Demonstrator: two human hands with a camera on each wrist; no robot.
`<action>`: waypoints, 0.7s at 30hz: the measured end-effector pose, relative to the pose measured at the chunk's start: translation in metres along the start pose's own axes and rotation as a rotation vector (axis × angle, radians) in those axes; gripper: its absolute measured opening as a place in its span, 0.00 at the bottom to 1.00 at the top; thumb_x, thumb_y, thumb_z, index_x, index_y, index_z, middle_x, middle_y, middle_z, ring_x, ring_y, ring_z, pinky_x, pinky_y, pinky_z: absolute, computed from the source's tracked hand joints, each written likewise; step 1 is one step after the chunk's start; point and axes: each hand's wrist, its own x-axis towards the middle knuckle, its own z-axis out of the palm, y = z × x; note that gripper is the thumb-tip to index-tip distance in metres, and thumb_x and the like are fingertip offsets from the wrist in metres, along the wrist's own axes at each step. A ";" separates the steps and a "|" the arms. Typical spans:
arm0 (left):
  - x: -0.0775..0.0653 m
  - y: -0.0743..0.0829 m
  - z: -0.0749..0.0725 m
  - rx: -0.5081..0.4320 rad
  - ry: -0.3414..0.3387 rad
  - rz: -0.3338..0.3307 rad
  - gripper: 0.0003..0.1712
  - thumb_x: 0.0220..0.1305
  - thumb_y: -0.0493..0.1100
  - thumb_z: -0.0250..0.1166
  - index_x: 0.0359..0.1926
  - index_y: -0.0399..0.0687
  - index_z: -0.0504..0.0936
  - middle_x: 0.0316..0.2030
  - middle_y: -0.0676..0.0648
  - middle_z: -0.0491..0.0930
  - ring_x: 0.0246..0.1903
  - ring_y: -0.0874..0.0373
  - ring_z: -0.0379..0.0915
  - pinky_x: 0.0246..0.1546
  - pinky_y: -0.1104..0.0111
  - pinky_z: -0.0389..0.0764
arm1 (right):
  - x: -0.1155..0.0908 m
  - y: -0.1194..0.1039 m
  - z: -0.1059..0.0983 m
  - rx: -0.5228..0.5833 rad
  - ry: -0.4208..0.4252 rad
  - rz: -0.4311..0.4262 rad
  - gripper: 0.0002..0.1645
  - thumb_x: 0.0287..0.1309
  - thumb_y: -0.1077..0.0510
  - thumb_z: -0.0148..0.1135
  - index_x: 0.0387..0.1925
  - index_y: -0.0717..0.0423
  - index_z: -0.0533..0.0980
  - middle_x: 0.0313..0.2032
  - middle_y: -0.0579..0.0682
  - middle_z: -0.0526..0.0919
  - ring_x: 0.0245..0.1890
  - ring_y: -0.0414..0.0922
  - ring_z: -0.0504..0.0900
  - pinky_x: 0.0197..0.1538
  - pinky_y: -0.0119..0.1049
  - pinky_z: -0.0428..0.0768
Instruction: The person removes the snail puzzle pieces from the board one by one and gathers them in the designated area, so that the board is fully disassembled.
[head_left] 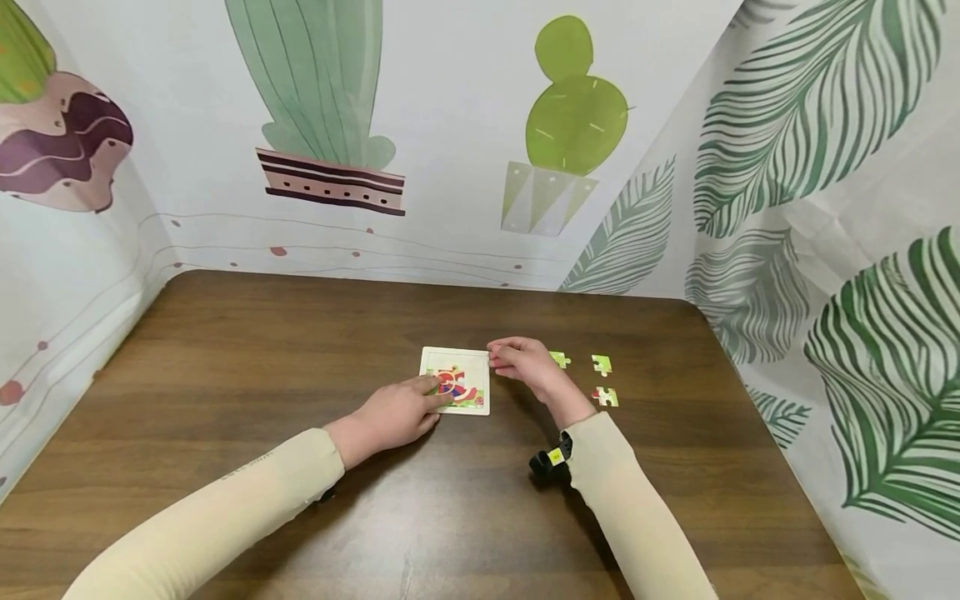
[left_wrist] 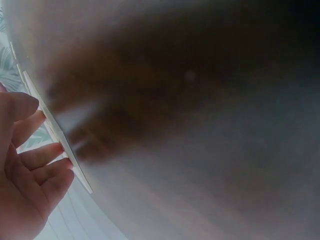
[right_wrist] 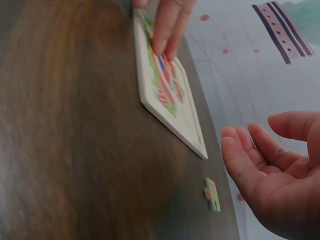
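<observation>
A square white puzzle tray [head_left: 486, 392] lies on the table with a partly assembled, colourful picture [head_left: 454, 385] inside. My left hand [head_left: 397, 412] rests over its left side, fingertips on the picture. In the left wrist view, the fingers [left_wrist: 42, 156] of that hand are spread along the tray's pale edge. Near the tray's upper right corner is my right hand [head_left: 525, 367]. Its loosely bent fingers [right_wrist: 240, 162] hold nothing in the right wrist view, and a gap shows between thumb and fingertips. The upper part of the tray shows a bare pale base.
Right of my right hand lie loose green puzzle pieces: one [head_left: 561, 359] partly behind the hand, another [head_left: 602, 364] farther right, and one with some red [head_left: 604, 397] nearer me. The brown wooden table [head_left: 300, 333] meets a patterned wall covering [head_left: 450, 208] at the back.
</observation>
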 end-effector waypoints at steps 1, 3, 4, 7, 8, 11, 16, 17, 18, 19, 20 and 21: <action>0.000 0.000 -0.001 0.002 0.001 0.003 0.19 0.68 0.43 0.67 0.59 0.47 0.86 0.61 0.37 0.82 0.62 0.43 0.80 0.58 0.53 0.83 | 0.001 -0.001 0.003 -0.015 -0.003 0.002 0.22 0.75 0.62 0.51 0.62 0.73 0.74 0.54 0.66 0.83 0.49 0.45 0.87 0.58 0.38 0.85; 0.000 -0.001 -0.001 0.005 0.001 0.007 0.19 0.68 0.43 0.68 0.58 0.48 0.86 0.61 0.36 0.83 0.61 0.44 0.81 0.57 0.54 0.84 | 0.002 -0.002 0.008 -0.027 -0.009 0.010 0.21 0.75 0.62 0.52 0.61 0.72 0.75 0.57 0.67 0.82 0.52 0.47 0.87 0.61 0.42 0.84; 0.000 -0.001 -0.002 0.004 -0.001 0.009 0.19 0.67 0.43 0.68 0.58 0.48 0.86 0.60 0.36 0.83 0.61 0.44 0.82 0.56 0.54 0.84 | 0.003 -0.002 0.010 -0.036 -0.012 0.009 0.21 0.75 0.62 0.53 0.61 0.72 0.75 0.57 0.68 0.82 0.53 0.48 0.87 0.62 0.43 0.83; 0.001 -0.002 -0.002 0.007 -0.019 0.009 0.19 0.68 0.43 0.68 0.58 0.50 0.86 0.60 0.36 0.83 0.60 0.43 0.82 0.54 0.54 0.85 | 0.005 -0.003 0.016 -0.059 -0.026 0.003 0.20 0.74 0.63 0.53 0.60 0.72 0.76 0.56 0.68 0.83 0.51 0.46 0.87 0.63 0.45 0.83; 0.001 -0.002 -0.002 0.006 -0.026 0.006 0.18 0.69 0.43 0.67 0.59 0.50 0.86 0.60 0.36 0.83 0.60 0.43 0.82 0.54 0.54 0.85 | 0.006 -0.003 0.018 -0.066 -0.032 0.002 0.20 0.73 0.63 0.53 0.60 0.72 0.76 0.56 0.67 0.83 0.50 0.45 0.87 0.62 0.44 0.83; 0.002 -0.002 -0.001 0.013 -0.042 0.000 0.18 0.71 0.43 0.65 0.59 0.50 0.86 0.60 0.36 0.83 0.61 0.43 0.82 0.54 0.53 0.85 | 0.008 -0.004 0.022 -0.097 -0.044 0.001 0.20 0.72 0.64 0.54 0.59 0.72 0.77 0.54 0.66 0.85 0.46 0.41 0.86 0.61 0.43 0.84; 0.002 0.000 -0.001 0.027 -0.049 0.001 0.17 0.73 0.42 0.62 0.59 0.49 0.86 0.60 0.36 0.83 0.62 0.43 0.81 0.55 0.54 0.85 | 0.012 -0.002 0.028 -0.122 -0.059 0.016 0.20 0.70 0.64 0.55 0.59 0.71 0.77 0.52 0.65 0.86 0.44 0.41 0.85 0.62 0.45 0.83; 0.002 0.000 -0.001 0.025 -0.050 -0.001 0.17 0.73 0.42 0.62 0.59 0.49 0.86 0.60 0.36 0.83 0.62 0.43 0.81 0.55 0.54 0.85 | 0.013 -0.001 0.029 -0.128 -0.060 0.018 0.20 0.71 0.64 0.55 0.59 0.71 0.77 0.52 0.65 0.86 0.45 0.42 0.86 0.62 0.45 0.83; 0.002 0.000 -0.002 0.028 -0.049 0.000 0.17 0.73 0.42 0.62 0.59 0.49 0.86 0.60 0.35 0.83 0.62 0.43 0.81 0.55 0.54 0.85 | 0.013 -0.001 0.030 -0.133 -0.062 0.020 0.20 0.71 0.64 0.55 0.59 0.71 0.78 0.52 0.66 0.86 0.45 0.43 0.87 0.62 0.45 0.83; 0.002 0.000 -0.002 0.030 -0.047 -0.001 0.17 0.73 0.42 0.62 0.59 0.49 0.86 0.60 0.35 0.83 0.62 0.43 0.81 0.55 0.54 0.85 | 0.014 -0.001 0.031 -0.139 -0.065 0.022 0.20 0.72 0.64 0.55 0.58 0.71 0.78 0.53 0.66 0.86 0.46 0.44 0.87 0.62 0.46 0.83; 0.002 0.000 -0.003 0.033 -0.047 -0.002 0.17 0.73 0.42 0.62 0.59 0.49 0.86 0.60 0.35 0.83 0.61 0.43 0.81 0.54 0.54 0.85 | 0.015 -0.001 0.032 -0.144 -0.066 0.026 0.19 0.72 0.64 0.55 0.58 0.71 0.78 0.53 0.66 0.86 0.46 0.45 0.87 0.63 0.46 0.83; 0.002 0.000 -0.003 0.036 -0.045 -0.003 0.17 0.72 0.42 0.62 0.58 0.50 0.86 0.60 0.36 0.83 0.61 0.43 0.82 0.54 0.54 0.86 | 0.016 -0.001 0.032 -0.157 -0.066 0.027 0.19 0.72 0.64 0.56 0.58 0.70 0.78 0.53 0.66 0.86 0.46 0.45 0.87 0.62 0.45 0.83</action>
